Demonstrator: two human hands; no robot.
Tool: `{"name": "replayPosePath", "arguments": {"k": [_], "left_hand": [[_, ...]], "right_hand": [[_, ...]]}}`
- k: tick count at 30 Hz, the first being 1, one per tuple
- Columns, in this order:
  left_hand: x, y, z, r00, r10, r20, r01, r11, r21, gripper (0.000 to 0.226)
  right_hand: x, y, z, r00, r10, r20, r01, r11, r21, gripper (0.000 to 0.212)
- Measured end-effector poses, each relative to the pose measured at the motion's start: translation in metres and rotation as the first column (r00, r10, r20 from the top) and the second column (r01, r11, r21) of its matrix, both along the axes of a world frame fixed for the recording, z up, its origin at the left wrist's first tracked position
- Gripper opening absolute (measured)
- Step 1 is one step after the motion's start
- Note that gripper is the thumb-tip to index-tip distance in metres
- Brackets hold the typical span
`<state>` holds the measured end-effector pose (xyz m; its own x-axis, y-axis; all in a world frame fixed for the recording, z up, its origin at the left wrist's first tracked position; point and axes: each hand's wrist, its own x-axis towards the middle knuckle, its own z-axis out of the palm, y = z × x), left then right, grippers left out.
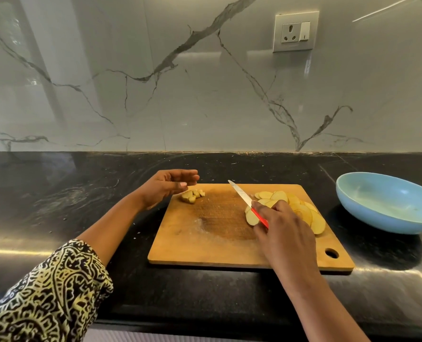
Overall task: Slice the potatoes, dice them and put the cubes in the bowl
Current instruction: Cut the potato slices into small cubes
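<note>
Right hand point(282, 233): fingers point(269, 206) curled round the red handle of the knife point(245, 198). Blade runs up-left away from them over the bare middle of the board point(205, 245), cutting nothing. Slices point(303, 213) are fanned directly under and just right of those fingers.

Left hand point(165, 185): fingers loose, nearly straight, holding nothing, just left of the cubes point(192, 195) at the board's far-left corner.

Bowl point(377, 218) sits on the table point(81, 206), off the board, well right of the right hand; looks empty.

My read: slices get diced next. The right hand is already on them; the left must cross the board to steady them. The cubes are nearest the left hand, with the bowl on the opposite side.
</note>
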<state>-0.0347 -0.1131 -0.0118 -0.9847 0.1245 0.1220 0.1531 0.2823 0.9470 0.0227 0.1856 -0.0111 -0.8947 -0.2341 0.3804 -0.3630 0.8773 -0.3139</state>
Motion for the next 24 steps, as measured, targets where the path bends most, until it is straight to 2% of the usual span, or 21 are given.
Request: {"name": "replayPosePath", "arguments": {"k": [2,4,6,8,9,11,13,16,20,24], "left_hand": [[0.001,0.001,0.003,0.996,0.054,-0.069,-0.049,0.996,0.08,0.039],[0.003,0.0,0.008,0.983,0.119,-0.137,-0.111,0.992,0.059,0.038],[0.005,-0.007,0.009,0.978,0.123,-0.167,-0.157,0.965,-0.209,0.039],[0.006,-0.015,0.006,0.997,0.064,-0.037,-0.074,0.85,-0.522,0.042],[0.007,-0.017,0.005,0.998,0.054,0.042,-0.018,0.803,-0.595,0.043],[0.01,-0.013,0.004,0.994,0.048,0.096,0.023,0.78,-0.626,0.042],[0.009,-0.005,0.002,0.995,0.05,0.086,0.019,0.752,-0.658,0.042],[0.004,0.004,-0.002,0.996,0.072,0.044,-0.015,0.66,-0.751,0.051],[0.003,0.003,-0.004,0.989,0.114,-0.095,-0.147,0.683,-0.716,0.054],[0.007,0.006,-0.002,0.981,0.128,-0.143,-0.178,0.885,-0.431,0.057]], "right_hand": [[0.0,0.001,0.0,1.0,-0.004,-0.001,0.004,1.0,-0.006,0.054],[0.0,0.001,0.001,1.0,-0.008,0.003,0.008,1.0,-0.009,0.054],[0.0,0.001,0.0,1.0,-0.005,0.001,0.005,1.0,-0.003,0.054],[0.001,0.0,0.0,1.0,0.0,-0.003,0.0,1.0,-0.001,0.054],[0.001,0.0,0.0,1.0,0.003,-0.001,-0.003,1.0,-0.003,0.054],[0.001,0.0,0.0,1.0,0.006,0.004,-0.006,1.0,-0.003,0.055],[0.001,0.0,0.001,1.0,0.006,0.001,-0.006,1.0,0.002,0.054],[0.001,-0.001,0.0,1.0,0.008,-0.003,-0.008,1.0,-0.012,0.054],[-0.003,0.007,0.002,1.0,-0.008,-0.025,0.007,0.999,-0.051,0.054],[-0.009,0.023,0.003,0.997,-0.046,-0.068,0.04,0.996,-0.083,0.054]]}}
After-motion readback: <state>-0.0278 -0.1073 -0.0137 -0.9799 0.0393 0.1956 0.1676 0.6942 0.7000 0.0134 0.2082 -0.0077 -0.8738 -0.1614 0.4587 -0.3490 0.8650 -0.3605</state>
